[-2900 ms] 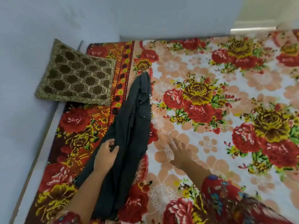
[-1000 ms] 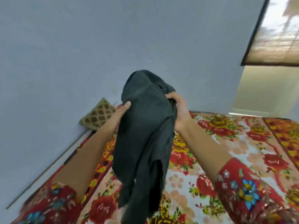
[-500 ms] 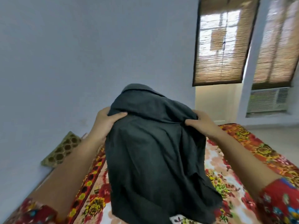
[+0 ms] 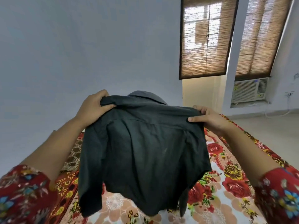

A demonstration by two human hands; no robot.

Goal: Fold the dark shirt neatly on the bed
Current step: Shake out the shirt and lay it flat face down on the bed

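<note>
The dark shirt (image 4: 145,156) hangs spread out in the air in front of me, its back panel toward me and its collar at the top. My left hand (image 4: 93,105) grips the left shoulder. The right shoulder is pinched by my right hand (image 4: 208,118). Both sleeves dangle at the sides, and the hem hangs just above the bed (image 4: 226,175), which has a red and orange flowered sheet. The shirt hides much of the bed behind it.
A brown patterned cushion (image 4: 73,157) lies at the bed's left side by the blue wall, partly behind the shirt. Two windows with bamboo blinds (image 4: 205,38) and an air conditioner (image 4: 249,89) fill the right wall. Bare floor (image 4: 267,126) lies right of the bed.
The shirt was lying bunched on the bed, then lifted. Since a second ago both hands have slid apart to the shoulders, opening the shirt out flat; the view has tilted upward.
</note>
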